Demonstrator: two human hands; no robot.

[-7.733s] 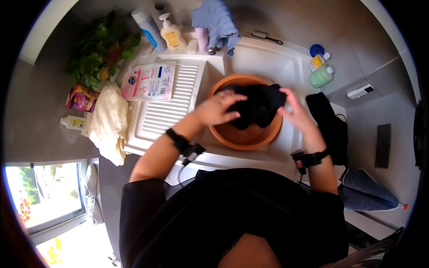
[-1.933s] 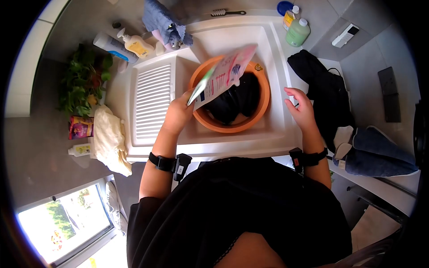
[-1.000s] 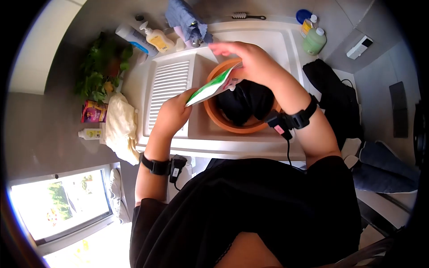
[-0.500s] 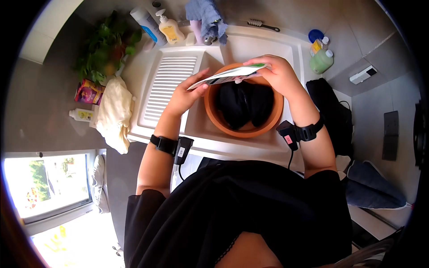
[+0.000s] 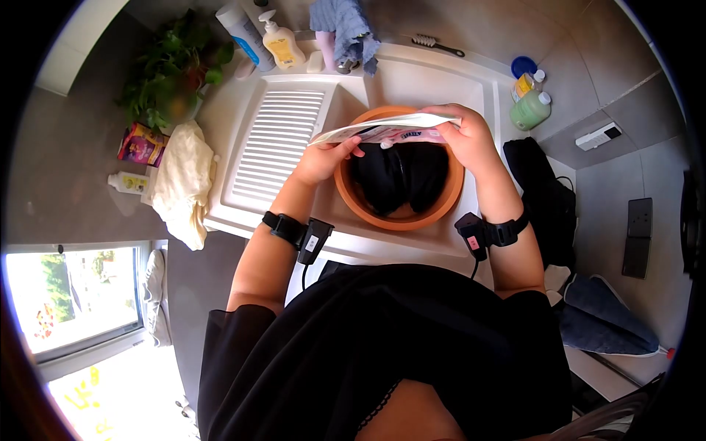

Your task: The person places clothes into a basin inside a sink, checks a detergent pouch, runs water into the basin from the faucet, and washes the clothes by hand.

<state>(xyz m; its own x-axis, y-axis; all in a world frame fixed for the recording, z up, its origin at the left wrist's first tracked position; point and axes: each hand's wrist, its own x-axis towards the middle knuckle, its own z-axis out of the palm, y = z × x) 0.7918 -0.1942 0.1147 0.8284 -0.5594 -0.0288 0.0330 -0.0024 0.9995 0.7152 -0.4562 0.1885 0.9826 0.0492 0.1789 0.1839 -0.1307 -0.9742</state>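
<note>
Over the round orange-brown basin (image 5: 401, 221): a thin, flexible white-and-pink printed pouch (image 5: 387, 131), tilted nearly edge-on across the 12 o'clock part of the rim.
Left hand (image 5: 322, 159): grasping the pouch's 9 o'clock end, thumb on the near face.
Right hand (image 5: 466, 137): pinching its 3 o'clock end between thumb and fingers.
Inside the basin: bulky black cloth (image 5: 376, 184) in two lobes, apart from both hands.
White sink (image 5: 434, 84): the basin stands in it, with a ribbed drainboard (image 5: 279, 140) at 9 to 10 o'clock and a pale-green plastic bottle (image 5: 530, 112) at 2 o'clock.
Progress, as judged: the cloth is already in the basin and the pouch is up; nothing visibly leaves the pouch, which is not yet set down. Whether its small white nub (image 5: 387, 145) is open, I cannot tell.
</note>
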